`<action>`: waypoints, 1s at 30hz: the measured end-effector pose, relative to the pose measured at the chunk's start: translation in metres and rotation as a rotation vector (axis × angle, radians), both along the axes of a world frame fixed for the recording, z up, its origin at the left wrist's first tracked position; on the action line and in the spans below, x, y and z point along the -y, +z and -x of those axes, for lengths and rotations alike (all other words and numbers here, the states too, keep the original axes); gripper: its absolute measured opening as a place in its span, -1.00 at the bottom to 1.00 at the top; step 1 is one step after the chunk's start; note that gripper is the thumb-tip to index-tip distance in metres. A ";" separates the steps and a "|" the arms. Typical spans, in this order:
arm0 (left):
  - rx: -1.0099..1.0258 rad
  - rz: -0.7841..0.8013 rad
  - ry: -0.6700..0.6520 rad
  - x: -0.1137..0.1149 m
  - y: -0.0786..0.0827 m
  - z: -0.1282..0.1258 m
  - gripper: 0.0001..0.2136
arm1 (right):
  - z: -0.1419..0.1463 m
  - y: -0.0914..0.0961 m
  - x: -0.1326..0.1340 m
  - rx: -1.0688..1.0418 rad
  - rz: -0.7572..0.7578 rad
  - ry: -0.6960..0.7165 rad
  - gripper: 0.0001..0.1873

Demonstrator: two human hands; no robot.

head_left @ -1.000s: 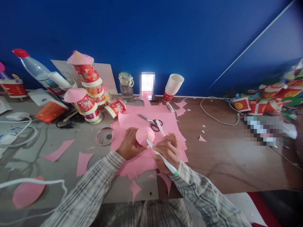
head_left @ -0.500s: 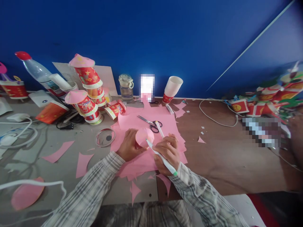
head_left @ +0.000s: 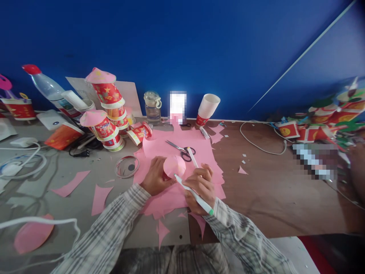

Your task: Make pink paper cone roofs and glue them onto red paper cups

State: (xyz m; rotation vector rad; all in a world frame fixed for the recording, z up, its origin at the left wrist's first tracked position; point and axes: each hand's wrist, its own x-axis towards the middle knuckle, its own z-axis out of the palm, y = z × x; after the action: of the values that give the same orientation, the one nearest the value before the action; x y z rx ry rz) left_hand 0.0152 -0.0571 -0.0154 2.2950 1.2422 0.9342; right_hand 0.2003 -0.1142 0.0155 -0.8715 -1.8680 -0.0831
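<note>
My left hand (head_left: 156, 177) is closed around a small red paper cup topped by a shallow pink paper cone (head_left: 172, 166); most of the cup is hidden under the cone and fingers. Gripped like a pen in my right hand (head_left: 201, 186) is a white marker (head_left: 196, 196) with a green end, its tip at the cone's lower edge. A second white stick with a yellowish end (head_left: 192, 156) shows just beyond my right fingers; whether they touch it I cannot tell. Black-handled scissors (head_left: 182, 149) lie on pink paper sheets (head_left: 156, 142) beneath my hands.
Stacked red cups with pink cone tops (head_left: 107, 93) stand at the left, near a clear bottle (head_left: 47, 83). A tape roll (head_left: 127, 166) lies left of the sheets. White cups (head_left: 209, 104) stand at the back. Pink scraps (head_left: 101, 198), cables and a person's hand (head_left: 357, 163) are also around.
The marker's tip has moved slightly down and left along the cone, toward its lower edge. My left hand keeps its hold on the cup almost unmoved.
</note>
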 end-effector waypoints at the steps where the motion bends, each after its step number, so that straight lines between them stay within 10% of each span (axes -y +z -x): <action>1: -0.001 0.003 0.000 0.000 0.000 0.000 -0.46 | 0.000 0.000 0.000 -0.002 0.000 -0.003 -0.81; 13: 0.010 -0.016 0.076 0.002 0.002 -0.002 -0.35 | -0.007 -0.014 -0.013 -0.120 -0.083 -0.133 -0.64; 24: 0.038 -0.016 0.115 0.001 -0.001 -0.001 -0.39 | -0.045 -0.015 -0.042 -0.134 0.365 -0.142 -0.67; 30: 0.090 -0.067 0.199 0.000 -0.002 -0.001 -0.38 | -0.046 -0.018 -0.047 -0.097 0.310 -0.103 -0.39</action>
State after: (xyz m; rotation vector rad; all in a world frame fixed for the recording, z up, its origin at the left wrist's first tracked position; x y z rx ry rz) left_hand 0.0158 -0.0575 -0.0175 2.1820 1.4397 1.1500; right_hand 0.2459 -0.0674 -0.0021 -1.1625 -1.7714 0.1871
